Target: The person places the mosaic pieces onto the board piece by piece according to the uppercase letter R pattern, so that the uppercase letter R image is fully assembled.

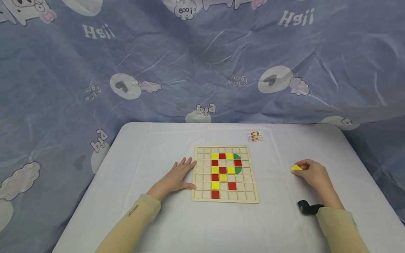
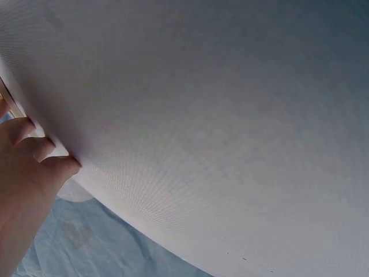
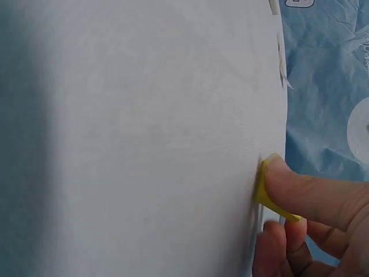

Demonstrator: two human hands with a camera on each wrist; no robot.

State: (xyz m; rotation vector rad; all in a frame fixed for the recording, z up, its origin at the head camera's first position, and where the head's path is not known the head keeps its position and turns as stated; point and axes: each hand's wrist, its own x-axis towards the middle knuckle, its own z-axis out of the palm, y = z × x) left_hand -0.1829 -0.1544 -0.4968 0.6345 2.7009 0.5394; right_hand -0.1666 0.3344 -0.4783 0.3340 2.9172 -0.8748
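Observation:
A pale wooden grid board (image 1: 202, 195) lies on the white table with red, yellow and green tiles in some of its squares. The green tiles (image 1: 237, 156) have a rounded corner. My left hand (image 1: 177, 177) rests beside the board with fingers spread, fingertips and thumb at its left edge. In the left wrist view, the left hand (image 2: 26, 170) shows with its fingertips down on the cloth. Well to the right of the board, my right hand (image 1: 316, 175) pinches a yellow triangular tile (image 1: 296, 167) between thumb and fingers. The right wrist view shows the yellow tile (image 3: 263, 187) under the thumb.
A small pattern card (image 1: 254, 135) lies behind the board, towards the back right. A black object (image 1: 306, 207) is by the right wrist. White cloth covers the table (image 1: 272, 228), and a blue printed sheet (image 1: 202, 63) hangs behind it.

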